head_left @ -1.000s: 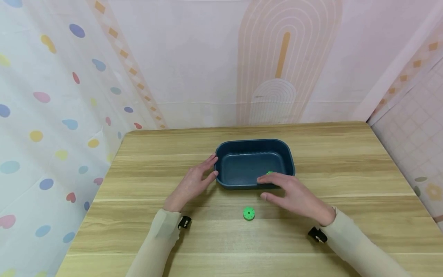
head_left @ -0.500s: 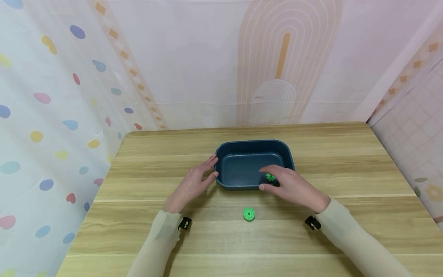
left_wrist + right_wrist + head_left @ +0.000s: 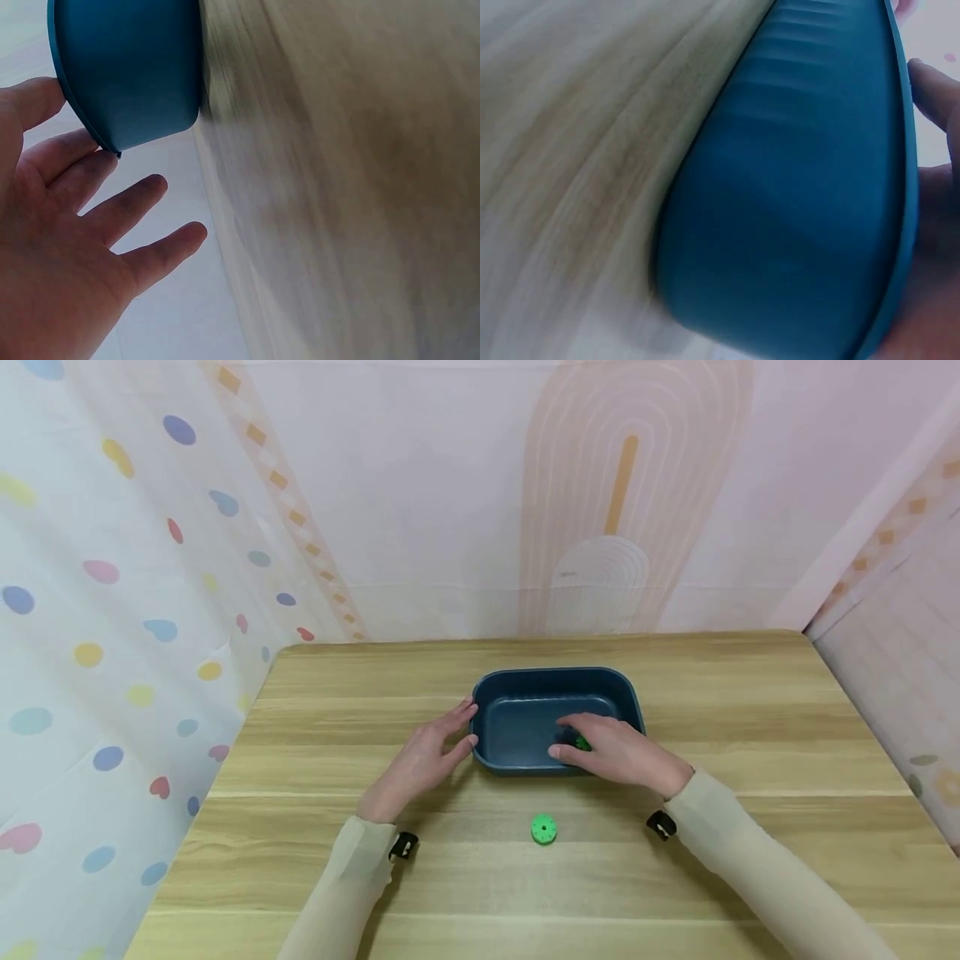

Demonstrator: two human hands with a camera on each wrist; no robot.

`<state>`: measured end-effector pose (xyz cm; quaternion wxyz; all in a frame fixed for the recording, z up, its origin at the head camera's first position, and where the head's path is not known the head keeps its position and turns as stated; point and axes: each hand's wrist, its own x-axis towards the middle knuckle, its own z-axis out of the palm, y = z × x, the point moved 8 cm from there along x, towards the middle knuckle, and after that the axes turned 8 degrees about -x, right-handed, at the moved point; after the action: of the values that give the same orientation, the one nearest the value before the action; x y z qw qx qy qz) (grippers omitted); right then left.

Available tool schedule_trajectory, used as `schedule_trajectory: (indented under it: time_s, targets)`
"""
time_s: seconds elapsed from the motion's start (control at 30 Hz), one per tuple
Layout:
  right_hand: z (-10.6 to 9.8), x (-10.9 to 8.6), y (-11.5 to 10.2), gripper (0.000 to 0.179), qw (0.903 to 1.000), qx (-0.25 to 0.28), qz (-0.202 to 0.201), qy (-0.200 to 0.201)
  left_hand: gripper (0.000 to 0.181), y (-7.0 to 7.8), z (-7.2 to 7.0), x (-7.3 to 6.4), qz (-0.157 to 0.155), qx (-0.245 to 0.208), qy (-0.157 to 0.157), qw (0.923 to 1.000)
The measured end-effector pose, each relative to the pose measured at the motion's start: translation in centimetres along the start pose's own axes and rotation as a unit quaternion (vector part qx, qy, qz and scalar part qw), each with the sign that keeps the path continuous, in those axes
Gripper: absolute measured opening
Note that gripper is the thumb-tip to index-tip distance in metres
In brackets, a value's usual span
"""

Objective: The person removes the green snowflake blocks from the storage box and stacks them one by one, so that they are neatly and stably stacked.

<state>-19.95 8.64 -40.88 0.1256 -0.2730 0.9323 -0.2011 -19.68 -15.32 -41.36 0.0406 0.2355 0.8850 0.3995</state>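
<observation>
A dark blue rectangular box (image 3: 517,771) with rounded corners stands on the wooden table. My left hand (image 3: 423,764) rests its fingertips and thumb at the box's left rim, fingers spread, as the left wrist view shows against the box wall (image 3: 127,67). My right hand (image 3: 618,752) reaches over the front right rim into the box. Its thumb and index finger stand apart above a small green notched piece (image 3: 582,742), which is partly hidden by the hand. In the right wrist view the box's outer wall (image 3: 780,187) hides most of the fingers.
A small round green disc (image 3: 543,829) with a centre hole and notched edge lies on the table (image 3: 337,693) in front of the box. Patterned curtains (image 3: 420,485) hang behind the table and at its sides. Both wrists wear a black band.
My right hand has moved left and down into the box, over the green piece. My left hand stays at the rim. The whole view has shifted slightly.
</observation>
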Motion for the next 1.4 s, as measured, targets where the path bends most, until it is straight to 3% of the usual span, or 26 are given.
schedule_trajectory:
  time_s: [0.3,0.47,0.6,0.8,1.0,1.4]
  targets:
    - [0.4,1.5,-0.5,0.058,0.9955,0.080,-0.045,-0.024,0.055,0.4,-0.1,0.0,0.004,0.001,0.005,1.0000]
    - [-0.4,2.3,0.3,0.043,0.9930,0.107,-0.046,0.020,0.056,0.2,-0.1,0.0,0.001,0.000,0.005,1.0000]
    - [-1.0,2.9,1.1,0.038,0.9942,0.095,-0.026,0.042,0.056,0.1,-0.3,0.0,-0.001,-0.001,0.007,1.0000]
    - [-0.5,4.1,1.6,0.037,0.9978,0.066,-0.003,0.003,0.056,-0.1,-0.4,-0.1,-0.005,-0.002,0.008,1.0000]
    - [0.0,4.6,1.6,0.038,0.9992,0.026,-0.024,-0.021,0.056,-0.1,-0.3,-0.2,-0.002,-0.002,0.009,1.0000]
    - [1.0,4.5,1.5,0.032,0.9989,0.003,-0.042,-0.018,0.057,-0.3,0.3,-0.6,-0.010,-0.004,0.005,0.9999]
